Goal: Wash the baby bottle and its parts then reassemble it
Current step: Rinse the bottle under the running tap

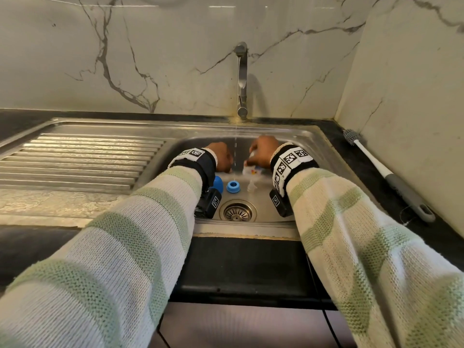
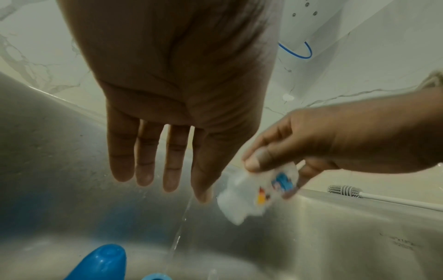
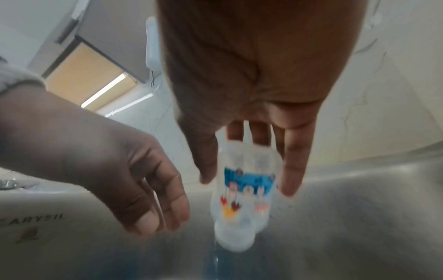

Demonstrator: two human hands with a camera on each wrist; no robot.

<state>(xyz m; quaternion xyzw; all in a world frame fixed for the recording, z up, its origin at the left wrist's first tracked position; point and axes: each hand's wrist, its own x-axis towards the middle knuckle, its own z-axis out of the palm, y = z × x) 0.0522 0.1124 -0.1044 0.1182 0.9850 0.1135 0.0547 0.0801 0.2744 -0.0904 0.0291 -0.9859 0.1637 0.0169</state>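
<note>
- Bottle (image 3: 244, 191) sits in my right hand (image 1: 261, 151), centre of the head view just right of the water stream (image 1: 235, 151), over the basin of the sink (image 1: 313, 156).
- Grip, right: thumb on one side of the clear body, fingers on the other, closed round its upper half; the printed band shows between them in the right wrist view. The lower end hangs free, pointing down into the basin.
- Grip, left: my left hand (image 2: 177, 94) holds nothing; fingers straight and relaxed, tips beside the stream at frame centre of the left wrist view. Near the bottle, not touching it.
- Handling, judged: thin clear plastic, light, fairly stiff, not fragile. Wet, so likely slippery; a pinch on the smooth body could slide. Best hold is round the body with thumb opposed, or at the neck.
- Parts on the sink floor, lower centre of the head view: blue cap (image 1: 219, 183), blue ring (image 1: 233, 186), clear teat (image 1: 251, 187), all short of the drain (image 1: 237, 210). Small and wet; each needs a fingertip pinch.
- Brush (image 1: 386, 172) lies on the counter, right edge of the head view, untouched.
- Step, judged: rinsing the body; reassembly not yet begun.
</note>
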